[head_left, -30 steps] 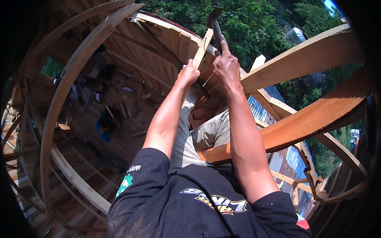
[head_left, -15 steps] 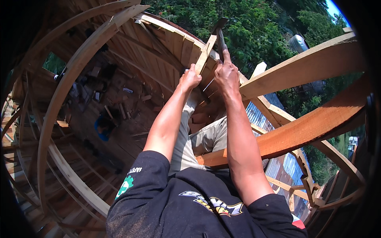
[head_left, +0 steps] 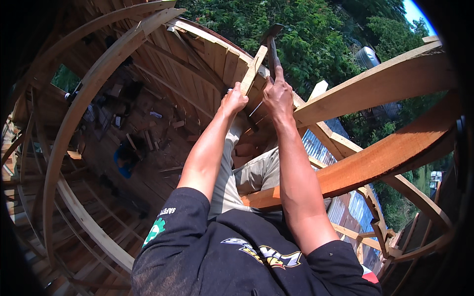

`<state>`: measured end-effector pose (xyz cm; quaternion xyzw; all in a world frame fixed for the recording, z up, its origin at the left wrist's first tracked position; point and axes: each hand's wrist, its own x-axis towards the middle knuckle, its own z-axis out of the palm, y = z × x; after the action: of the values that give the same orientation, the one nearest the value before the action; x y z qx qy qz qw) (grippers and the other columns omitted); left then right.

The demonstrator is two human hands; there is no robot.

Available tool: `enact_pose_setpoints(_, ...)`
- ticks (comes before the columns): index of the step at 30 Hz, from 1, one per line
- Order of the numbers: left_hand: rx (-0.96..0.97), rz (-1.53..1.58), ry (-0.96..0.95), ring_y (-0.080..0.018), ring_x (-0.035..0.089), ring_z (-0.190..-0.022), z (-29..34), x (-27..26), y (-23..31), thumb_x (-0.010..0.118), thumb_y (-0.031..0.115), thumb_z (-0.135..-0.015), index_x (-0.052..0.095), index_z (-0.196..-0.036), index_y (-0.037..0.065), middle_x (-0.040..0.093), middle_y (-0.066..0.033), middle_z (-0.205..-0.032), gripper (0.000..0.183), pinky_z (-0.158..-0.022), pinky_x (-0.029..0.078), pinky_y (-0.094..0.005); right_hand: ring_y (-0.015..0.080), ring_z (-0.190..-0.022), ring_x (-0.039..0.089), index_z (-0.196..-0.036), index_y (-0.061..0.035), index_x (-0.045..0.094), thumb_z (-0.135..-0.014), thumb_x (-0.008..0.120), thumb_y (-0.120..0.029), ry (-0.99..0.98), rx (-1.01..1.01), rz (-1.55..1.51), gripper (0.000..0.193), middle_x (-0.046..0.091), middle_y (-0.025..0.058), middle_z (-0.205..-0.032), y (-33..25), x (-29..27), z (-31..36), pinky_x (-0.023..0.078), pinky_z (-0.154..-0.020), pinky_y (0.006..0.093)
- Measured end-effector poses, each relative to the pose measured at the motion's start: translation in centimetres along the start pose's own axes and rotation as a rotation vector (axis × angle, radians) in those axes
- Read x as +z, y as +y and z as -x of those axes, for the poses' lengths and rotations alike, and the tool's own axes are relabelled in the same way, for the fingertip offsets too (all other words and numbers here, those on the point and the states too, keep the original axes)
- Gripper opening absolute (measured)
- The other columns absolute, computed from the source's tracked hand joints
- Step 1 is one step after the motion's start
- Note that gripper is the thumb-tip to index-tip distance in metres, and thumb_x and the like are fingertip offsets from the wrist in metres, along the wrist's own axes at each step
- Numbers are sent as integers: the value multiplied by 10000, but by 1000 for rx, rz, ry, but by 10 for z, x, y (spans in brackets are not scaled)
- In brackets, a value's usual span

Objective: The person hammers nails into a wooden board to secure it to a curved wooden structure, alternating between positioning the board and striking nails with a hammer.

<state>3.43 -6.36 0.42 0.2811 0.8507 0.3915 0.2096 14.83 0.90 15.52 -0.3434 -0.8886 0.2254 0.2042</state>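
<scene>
My left hand (head_left: 234, 102) is closed around the lower end of a short, pale wooden strip (head_left: 254, 70), which points up and away from me. Just to its right, my right hand (head_left: 278, 96) grips a hammer (head_left: 272, 49) by the handle, index finger stretched along it. The dark hammer head is raised near the strip's far end, apart from it. Both arms reach forward over the top edge of a plank wall (head_left: 232, 64). Whether the strip touches that edge is unclear.
Large curved timber ribs (head_left: 94, 74) rise on the left. A thick orange-brown curved beam (head_left: 365, 160) crosses under my right forearm, with a paler beam (head_left: 370, 91) beyond it. Far below left, a person in blue (head_left: 123, 159) is on the littered plank floor (head_left: 163, 133). Trees (head_left: 306, 44) stand outside.
The whole view has shifted slightly, so most things sit a little further left. The hammer head stands a bit further from the strip's end. Both grips are unchanged.
</scene>
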Motion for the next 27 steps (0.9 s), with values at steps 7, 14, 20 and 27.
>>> enact_pose_setpoints(7,-29,6,-11,-494,594,-1076,6,-3,2,587,225,-811,409,-1210,18,625,-343,-1099,483,-933,481,-532,411,-764,627,-1517,-249,301,-950,548,-110,521,-415,-208,633,608,206,-897,-28,-12,1,485,-653,494)
enact_pose_setpoints(14,25,3,0,-492,594,-1076,-6,2,1,593,231,-813,395,-1206,27,623,-348,-1093,484,-929,477,-535,450,-854,655,-1514,-241,286,-954,537,-210,-22,-25,37,614,665,243,-955,-11,-7,3,502,-748,539)
enact_pose_setpoints(20,-10,4,-22,-490,594,-1080,0,2,-9,590,231,-817,403,-1208,38,621,-343,-1105,475,-934,476,-535,425,-850,647,-1526,-236,268,-942,545,-44,565,-481,-260,674,651,239,-1002,-49,-36,-11,489,-717,503)
enact_pose_setpoints(27,-14,16,-8,-484,585,-1108,-2,9,-3,587,229,-812,411,-1230,45,618,-329,-1138,489,-945,479,-525,429,-896,670,-1508,-195,303,-945,535,-187,-159,14,179,609,658,226,-934,3,4,10,524,-771,521)
